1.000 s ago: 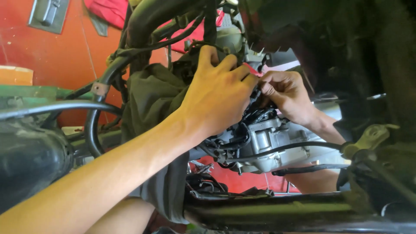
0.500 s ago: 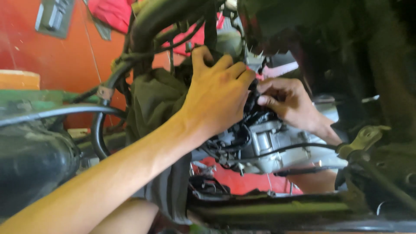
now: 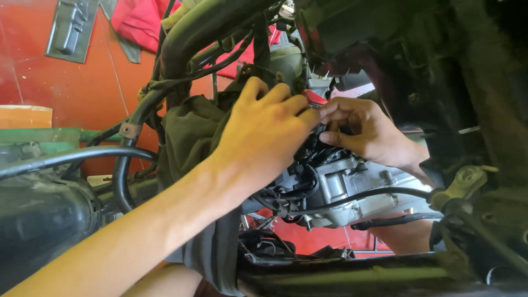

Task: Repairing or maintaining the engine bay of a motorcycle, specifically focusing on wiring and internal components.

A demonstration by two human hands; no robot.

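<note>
My left hand reaches in from the lower left, its back toward me, fingers curled over the top of a grey metal engine. What those fingers grip is hidden. A small red piece shows right at its fingertips. My right hand comes in from the right, with thumb and fingers pinched on a small black part among hoses above the engine. The two hands' fingertips touch.
Black frame tubes and cables cross above and below the engine. An olive cloth hangs to the left. A black tyre or fender fills the lower left. Behind stands an orange-red wall with a red rag.
Both hands stay at the same spot on the engine. The right hand's fingers have drawn closer to the left fingertips, and the view has shifted slightly.
</note>
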